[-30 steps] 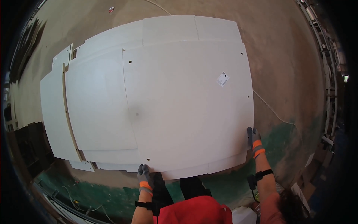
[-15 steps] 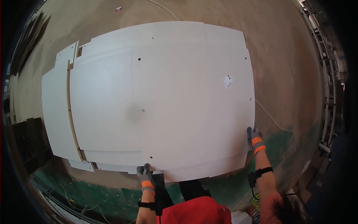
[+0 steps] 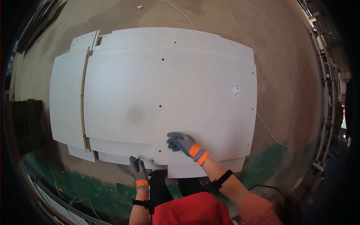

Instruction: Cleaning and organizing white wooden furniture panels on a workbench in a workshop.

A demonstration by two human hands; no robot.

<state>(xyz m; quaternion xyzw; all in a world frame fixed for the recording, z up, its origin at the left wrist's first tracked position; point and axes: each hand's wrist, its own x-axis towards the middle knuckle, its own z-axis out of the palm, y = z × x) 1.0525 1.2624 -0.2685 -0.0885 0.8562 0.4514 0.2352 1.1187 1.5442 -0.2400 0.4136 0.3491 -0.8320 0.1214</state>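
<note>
A large white panel (image 3: 202,93) with several small round holes lies on top of other white boards low over the floor. My right hand (image 3: 182,143), in a grey glove with an orange cuff, is over its near part. The fingers are loosely bent and apart, with nothing in them. My left hand (image 3: 138,169), gloved alike, is at the near edge of a lower white board (image 3: 116,158). Its fingers point away from me and stand apart; whether they touch the edge I cannot tell. A small white label (image 3: 235,91) sits on the panel's right part.
A narrow wooden edge (image 3: 82,97) runs between the panel and another white board (image 3: 65,101) on the left. A cable (image 3: 272,135) lies on the floor at the right. Dark stacked pieces (image 3: 28,123) stand far left; a metal rack (image 3: 324,97) lines the right.
My right hand has left the panel's right edge and moved left over its near part. My left hand has slid a little left along the near edge. The whole view has shifted slightly.
</note>
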